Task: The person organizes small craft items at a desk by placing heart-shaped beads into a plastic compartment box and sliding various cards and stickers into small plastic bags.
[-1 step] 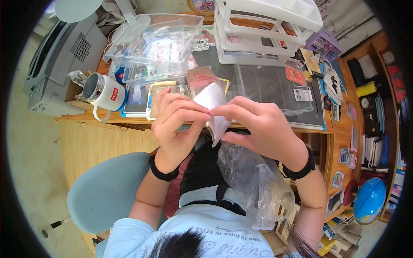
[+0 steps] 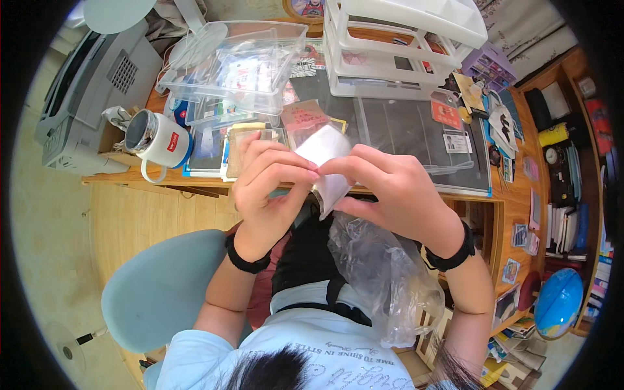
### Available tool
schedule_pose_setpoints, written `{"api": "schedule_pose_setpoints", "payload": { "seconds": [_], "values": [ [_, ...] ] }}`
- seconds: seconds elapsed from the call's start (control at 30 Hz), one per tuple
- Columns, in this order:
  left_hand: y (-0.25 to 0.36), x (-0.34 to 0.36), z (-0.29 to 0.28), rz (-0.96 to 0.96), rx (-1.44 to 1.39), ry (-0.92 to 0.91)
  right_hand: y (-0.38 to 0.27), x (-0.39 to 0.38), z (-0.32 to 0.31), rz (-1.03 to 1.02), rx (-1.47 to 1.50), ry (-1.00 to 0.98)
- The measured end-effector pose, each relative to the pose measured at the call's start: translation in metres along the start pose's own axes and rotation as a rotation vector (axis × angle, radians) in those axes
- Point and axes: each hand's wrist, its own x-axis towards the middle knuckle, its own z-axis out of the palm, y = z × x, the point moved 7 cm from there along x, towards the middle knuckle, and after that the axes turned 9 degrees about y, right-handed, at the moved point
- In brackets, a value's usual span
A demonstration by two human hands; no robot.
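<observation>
Above my lap, close to the desk's front edge, both hands pinch a thin white packet (image 2: pixel 324 145), perhaps paper or plastic film. My left hand (image 2: pixel 268 185) grips it at the left side, thumb and index finger pressed together, other fingers loosely curled. From the right, my right hand (image 2: pixel 400 195) meets it with the index fingertip touching the left fingertips and the thumb lower, by the packet's bottom corner. Whatever may be inside the packet cannot be seen. A crumpled clear plastic bag (image 2: pixel 383 273) lies on my lap, under my right hand and wrist.
On the desk stand clear plastic drawers (image 2: pixel 234 27), a white drawer frame (image 2: pixel 406 58) and a white mug (image 2: pixel 159 143). Cards and a pink note (image 2: pixel 303 117) lie behind my hands. A grey printer (image 2: pixel 97 97) is at left, a chair (image 2: pixel 162 286) beside me, a globe (image 2: pixel 559 302) at right.
The upper part of the white packet has shifted slightly to the right. My right hand has moved a touch rightward; my left hand stays almost where it was.
</observation>
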Motion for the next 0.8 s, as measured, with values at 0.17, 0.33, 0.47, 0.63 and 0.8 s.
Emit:
{"api": "schedule_pose_setpoints", "payload": {
  "seconds": [0.17,0.33,0.47,0.63,0.8],
  "values": [
    [0.016,-0.013,0.006,0.003,-0.132,-0.187,-0.007,-0.011,-0.017,-0.120,0.097,0.104],
    [0.027,-0.034,0.000,-0.005,-0.171,-0.183,-0.013,-0.040,-0.025,-0.120,0.115,0.103],
    [0.033,-0.026,0.003,-0.043,-0.110,-0.232,-0.015,-0.044,-0.028,-0.156,0.082,0.132],
    [0.034,-0.024,0.007,0.001,-0.012,-0.248,-0.026,-0.046,-0.032,-0.266,-0.106,0.216],
    [0.035,-0.026,0.006,-0.035,-0.003,-0.123,-0.034,-0.047,-0.029,-0.346,-0.149,0.216]
  ]
}}
